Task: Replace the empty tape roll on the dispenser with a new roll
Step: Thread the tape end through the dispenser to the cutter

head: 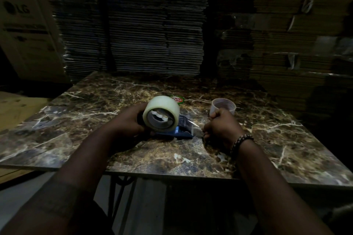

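A full roll of clear tape (162, 107) sits mounted on a blue dispenser (181, 134) lying on the marble-patterned table (95, 101). My left hand (129, 120) grips the dispenser at the roll's left side. My right hand (219, 128) is closed just right of the dispenser's front end, pinching a thin clear strip of tape (193, 124) that runs from the roll. An empty whitish tape core (223, 106) stands on the table right behind my right hand.
A small round green and red label (177, 99) lies behind the roll. Tall stacks of flattened cardboard (152, 25) rise behind the table. A printed carton (24, 25) stands at the left, a wooden surface (17, 108) beside the table's left edge.
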Action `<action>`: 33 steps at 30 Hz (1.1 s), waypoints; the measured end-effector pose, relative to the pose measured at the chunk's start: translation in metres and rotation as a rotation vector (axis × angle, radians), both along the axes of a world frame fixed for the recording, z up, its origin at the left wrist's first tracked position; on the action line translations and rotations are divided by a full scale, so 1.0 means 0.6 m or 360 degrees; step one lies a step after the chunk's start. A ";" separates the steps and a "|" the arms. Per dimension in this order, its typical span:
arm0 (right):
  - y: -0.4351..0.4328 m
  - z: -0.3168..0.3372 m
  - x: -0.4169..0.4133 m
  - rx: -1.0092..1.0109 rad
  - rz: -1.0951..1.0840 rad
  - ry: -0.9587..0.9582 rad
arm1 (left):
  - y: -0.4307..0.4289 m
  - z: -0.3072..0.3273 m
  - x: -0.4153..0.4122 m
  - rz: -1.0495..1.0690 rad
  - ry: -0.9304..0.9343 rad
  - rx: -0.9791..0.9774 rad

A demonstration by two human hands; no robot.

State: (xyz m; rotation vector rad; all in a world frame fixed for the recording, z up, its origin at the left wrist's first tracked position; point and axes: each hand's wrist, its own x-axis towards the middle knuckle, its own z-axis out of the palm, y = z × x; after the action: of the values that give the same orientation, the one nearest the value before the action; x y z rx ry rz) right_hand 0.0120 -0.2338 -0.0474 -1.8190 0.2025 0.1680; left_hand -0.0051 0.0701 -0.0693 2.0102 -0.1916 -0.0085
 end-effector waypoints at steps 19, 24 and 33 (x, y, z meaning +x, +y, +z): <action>0.024 0.006 -0.017 -0.0433 0.0120 -0.0231 | -0.002 -0.002 -0.007 0.0071 -0.0036 -0.0054; 0.039 0.002 -0.019 -0.0509 0.0118 -0.0302 | 0.001 -0.004 -0.005 0.0082 -0.0024 -0.0052; 0.046 -0.006 -0.011 -0.0866 0.0186 -0.0416 | -0.001 -0.004 -0.007 0.0113 -0.0022 -0.0057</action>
State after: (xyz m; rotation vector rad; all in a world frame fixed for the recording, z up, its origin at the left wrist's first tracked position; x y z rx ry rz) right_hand 0.0055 -0.2061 -0.0511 -2.3727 -0.0522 -0.0522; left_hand -0.0091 0.0694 -0.0717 1.9806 -0.1284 0.0537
